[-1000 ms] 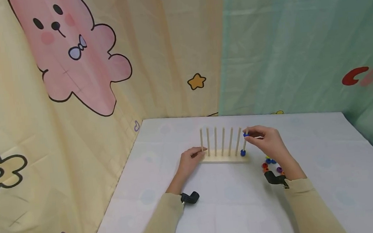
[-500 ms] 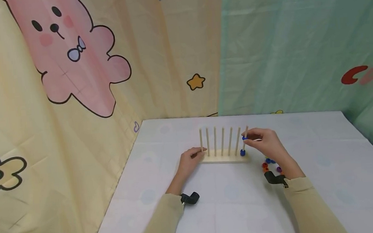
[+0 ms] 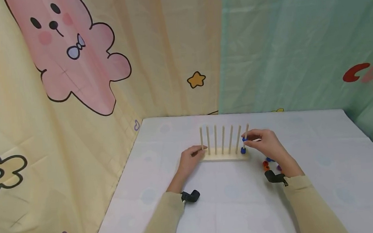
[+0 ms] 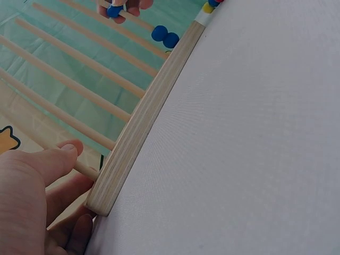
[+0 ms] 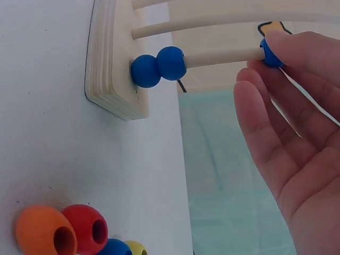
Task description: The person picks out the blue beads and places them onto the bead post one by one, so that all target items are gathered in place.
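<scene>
From the head view, the right hand [image 3: 266,142] pinched a blue bead [image 3: 244,139] on the rightmost peg [image 3: 247,127] of a wooden rack [image 3: 225,157]. Left wrist: the left hand [image 4: 25,191] gripped the opposite end peg [image 4: 86,170], sensible bracing. Right wrist: straight sliding seemed best; the bead looked smooth, round, above two matching beads [image 5: 171,63].

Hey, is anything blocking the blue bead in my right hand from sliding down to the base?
Yes: two blue beads sit stacked at the foot of the same peg, between the held bead and the base. Above them, nothing visible blocks it.
</scene>
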{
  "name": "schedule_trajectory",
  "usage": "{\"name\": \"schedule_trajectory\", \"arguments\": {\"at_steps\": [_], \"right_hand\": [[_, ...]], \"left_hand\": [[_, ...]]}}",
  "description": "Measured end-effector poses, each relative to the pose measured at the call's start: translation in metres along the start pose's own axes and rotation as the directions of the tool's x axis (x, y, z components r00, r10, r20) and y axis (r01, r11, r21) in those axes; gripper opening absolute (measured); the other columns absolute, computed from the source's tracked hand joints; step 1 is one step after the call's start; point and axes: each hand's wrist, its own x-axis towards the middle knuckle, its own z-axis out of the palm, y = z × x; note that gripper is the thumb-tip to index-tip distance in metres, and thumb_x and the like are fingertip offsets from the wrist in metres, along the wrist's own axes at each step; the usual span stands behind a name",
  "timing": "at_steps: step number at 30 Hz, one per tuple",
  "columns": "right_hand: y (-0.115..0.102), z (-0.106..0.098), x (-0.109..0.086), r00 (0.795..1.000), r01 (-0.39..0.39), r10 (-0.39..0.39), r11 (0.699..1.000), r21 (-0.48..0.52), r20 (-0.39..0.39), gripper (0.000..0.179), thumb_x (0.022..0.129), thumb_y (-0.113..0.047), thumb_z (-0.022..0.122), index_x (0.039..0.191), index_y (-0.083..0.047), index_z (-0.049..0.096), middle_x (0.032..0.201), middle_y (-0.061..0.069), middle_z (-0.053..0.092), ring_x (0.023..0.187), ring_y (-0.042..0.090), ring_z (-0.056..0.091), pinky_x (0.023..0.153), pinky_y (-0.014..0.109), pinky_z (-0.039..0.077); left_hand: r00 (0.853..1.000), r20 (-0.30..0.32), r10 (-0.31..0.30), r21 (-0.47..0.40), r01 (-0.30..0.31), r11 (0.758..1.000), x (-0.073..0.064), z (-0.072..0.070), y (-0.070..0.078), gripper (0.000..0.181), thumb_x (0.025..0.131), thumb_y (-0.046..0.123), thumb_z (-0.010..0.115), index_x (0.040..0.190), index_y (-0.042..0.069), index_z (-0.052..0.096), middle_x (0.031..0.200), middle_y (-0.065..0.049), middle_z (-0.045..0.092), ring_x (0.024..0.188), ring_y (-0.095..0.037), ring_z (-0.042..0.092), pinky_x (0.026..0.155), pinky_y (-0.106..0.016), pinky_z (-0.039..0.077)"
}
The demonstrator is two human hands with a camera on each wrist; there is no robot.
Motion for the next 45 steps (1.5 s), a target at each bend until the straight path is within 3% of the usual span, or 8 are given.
{"name": "schedule_trajectory", "arguments": {"at_steps": [8, 19, 28, 34, 39, 45], "right_hand": [[0.004, 0.003, 0.005, 0.999, -0.004, 0.005, 1.000, -0.031, 0.036, 0.024, 0.092, -0.021, 0.077, 0.115, -0.013, 0.076, 0.105, 0.001, 0.072, 0.101, 0.026, 0.065, 0.080, 0.044, 0.056], [0.006, 0.007, 0.010, 0.995, 0.024, -0.017, 0.998, -0.065, 0.095, 0.022, 0.091, -0.021, 0.077, 0.111, -0.013, 0.077, 0.099, -0.003, 0.073, 0.096, 0.023, 0.066, 0.084, 0.047, 0.053], [0.014, 0.014, 0.010, 0.991, 0.026, -0.016, 0.997, -0.072, 0.132, 0.014, 0.089, -0.020, 0.079, 0.103, -0.017, 0.079, 0.094, -0.005, 0.073, 0.092, 0.021, 0.066, 0.078, 0.040, 0.052], [0.012, 0.016, 0.010, 0.991, 0.003, 0.006, 0.998, -0.065, 0.135, 0.013, 0.090, -0.020, 0.078, 0.102, -0.018, 0.079, 0.096, -0.004, 0.073, 0.094, 0.021, 0.065, 0.079, 0.041, 0.052], [0.014, 0.014, 0.007, 0.989, 0.019, -0.010, 0.998, -0.062, 0.150, 0.018, 0.090, -0.019, 0.078, 0.108, -0.017, 0.077, 0.103, -0.001, 0.073, 0.095, 0.021, 0.066, 0.080, 0.041, 0.054], [0.019, 0.000, -0.007, 0.995, 0.035, -0.028, 0.996, -0.083, 0.092, 0.031, 0.089, -0.013, 0.077, 0.120, -0.010, 0.072, 0.111, 0.006, 0.071, 0.096, 0.026, 0.068, 0.079, 0.044, 0.057]], "left_hand": [[1.000, -0.012, -0.009, 0.023, 0.009, 1.000, 0.002, -0.004, 0.003, 0.021, 0.099, 0.023, 0.068, 0.116, 0.016, 0.077, 0.116, 0.005, 0.071, 0.109, -0.013, 0.063, 0.093, -0.032, 0.051], [1.000, -0.020, 0.002, 0.038, -0.001, 0.999, 0.003, -0.008, 0.003, 0.021, 0.099, 0.024, 0.068, 0.117, 0.017, 0.076, 0.119, 0.004, 0.071, 0.115, -0.014, 0.063, 0.096, -0.035, 0.050], [1.000, -0.017, 0.007, 0.039, -0.007, 0.999, -0.001, -0.010, 0.003, 0.022, 0.099, 0.025, 0.068, 0.117, 0.016, 0.076, 0.119, 0.003, 0.071, 0.115, -0.017, 0.063, 0.096, -0.036, 0.050], [1.000, -0.016, -0.011, 0.045, 0.012, 0.999, 0.000, -0.012, 0.004, 0.022, 0.099, 0.025, 0.068, 0.117, 0.017, 0.076, 0.119, 0.005, 0.071, 0.114, -0.013, 0.063, 0.096, -0.035, 0.050], [1.000, -0.021, 0.006, 0.043, -0.005, 0.999, -0.001, -0.009, 0.005, 0.021, 0.099, 0.022, 0.067, 0.116, 0.015, 0.077, 0.117, 0.004, 0.072, 0.112, -0.015, 0.064, 0.094, -0.035, 0.051], [1.000, -0.003, 0.006, 0.036, -0.006, 0.999, -0.003, 0.000, 0.005, 0.022, 0.099, 0.023, 0.067, 0.117, 0.015, 0.076, 0.118, 0.003, 0.071, 0.111, -0.014, 0.064, 0.093, -0.032, 0.051]]}}
